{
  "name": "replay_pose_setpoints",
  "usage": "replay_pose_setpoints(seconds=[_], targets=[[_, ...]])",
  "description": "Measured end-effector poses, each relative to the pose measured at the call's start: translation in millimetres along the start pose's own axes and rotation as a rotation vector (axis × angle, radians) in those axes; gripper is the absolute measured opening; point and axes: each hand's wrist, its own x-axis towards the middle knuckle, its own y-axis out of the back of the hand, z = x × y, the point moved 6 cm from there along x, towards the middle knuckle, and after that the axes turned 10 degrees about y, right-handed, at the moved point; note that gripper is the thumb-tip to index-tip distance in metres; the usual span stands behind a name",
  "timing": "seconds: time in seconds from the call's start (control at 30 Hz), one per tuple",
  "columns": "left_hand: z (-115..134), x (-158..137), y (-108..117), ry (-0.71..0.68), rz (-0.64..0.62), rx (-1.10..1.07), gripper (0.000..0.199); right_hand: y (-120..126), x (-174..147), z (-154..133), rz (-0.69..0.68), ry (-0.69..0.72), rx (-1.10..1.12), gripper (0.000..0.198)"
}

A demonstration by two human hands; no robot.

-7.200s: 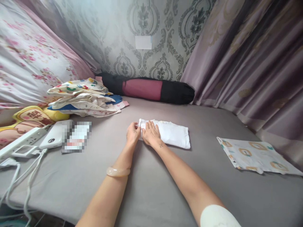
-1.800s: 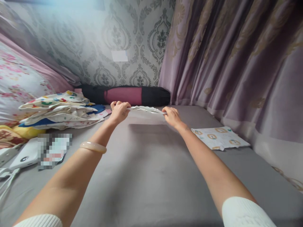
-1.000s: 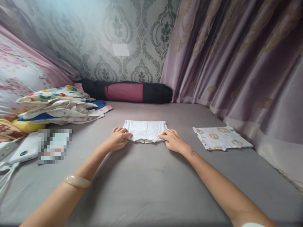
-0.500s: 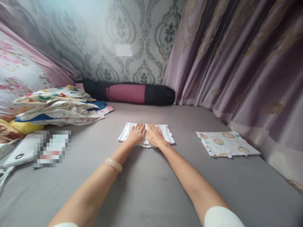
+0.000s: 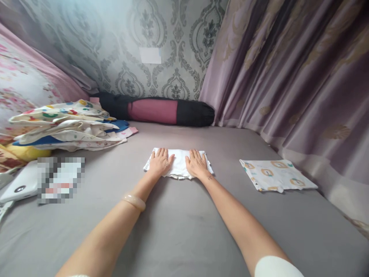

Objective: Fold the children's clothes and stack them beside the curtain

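Observation:
A white folded piece of clothing (image 5: 179, 161) lies on the grey bed sheet (image 5: 178, 215) in front of me. My left hand (image 5: 160, 161) rests flat on its left part, fingers stretched out and pointing away from me. On its right part my right hand (image 5: 197, 163) lies flat in the same way, thumb apart. Bare white cloth shows between the two hands. The garment's near edge is slightly wavy, and its outer corners stick out past my hands. What lies under my palms is hidden.
To the right lies a folded white cloth with orange print (image 5: 276, 175). A heap of printed clothes (image 5: 72, 127) sits at the left, with a white device (image 5: 21, 184) and a blurred-out object (image 5: 62, 181) nearer. A black and maroon roll (image 5: 152, 110) lies along the wall.
My hands have slid apart over the white garment, the left one leftward and the right one rightward. The view has shifted slightly.

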Motion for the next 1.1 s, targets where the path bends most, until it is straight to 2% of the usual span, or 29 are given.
replay_pose_setpoints(seconds=[0.2,0.53,0.67,0.93,1.1], targets=[[-19.5,3.5,0.0,-0.010,-0.064,0.003,0.059,4.5,-5.6,11.7,-0.023,-0.007,-0.011,0.060],[-55.4,8.2,-3.9,-0.147,-0.257,-0.082,0.060,10.5,-18.5,38.1,-0.057,-0.028,-0.020,0.061],[-62.8,9.5,-7.7,-0.146,-0.270,-0.080,0.061,10.1,-20.2,41.4,-0.043,-0.037,-0.034,0.061],[-53.3,11.8,0.3,-0.149,-0.257,0.003,0.056,16.2,-17.5,35.1,-0.039,-0.049,-0.060,0.058],[-19.7,6.8,16.2,-0.155,-0.076,0.006,0.051,23.0,-9.9,5.5,0.048,0.030,-0.040,0.056]])
